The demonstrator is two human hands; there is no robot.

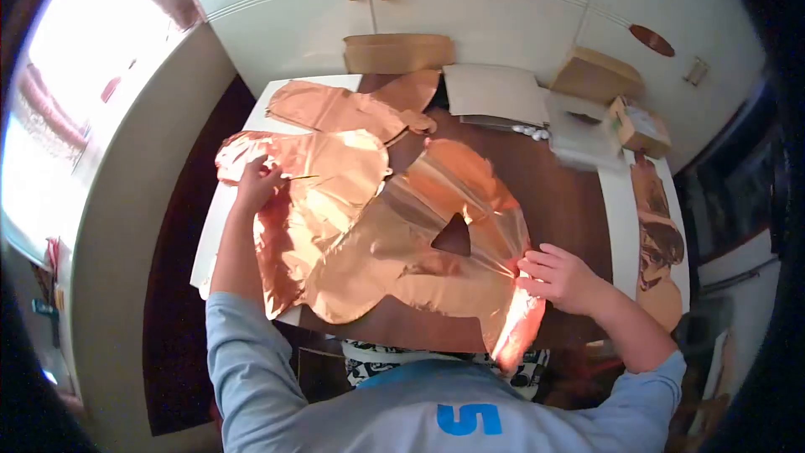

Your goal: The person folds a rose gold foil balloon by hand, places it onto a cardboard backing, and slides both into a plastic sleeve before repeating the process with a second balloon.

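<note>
A large rose-gold foil balloon [377,260] lies flat and uninflated across the table, with a dark triangular opening near its middle. Its right end is creased and hangs towards the front edge. My right hand [563,278] is closed on that creased edge, fingers bent over the foil. At the left, my left hand [262,180] rests over another flat foil sheet [335,159], its fingers pinched together. A thin yellowish stick [302,177] points right from those fingertips; the fingers partly hide its end.
More flat foil [335,109] lies at the back left of the brown table [570,201]. Grey-white sheets [495,94], a clear plastic bag [583,130] and a small cardboard box [641,126] stand at the back right. Crumpled foil [658,235] lies along the right edge. White cabinets [402,0] stand behind.
</note>
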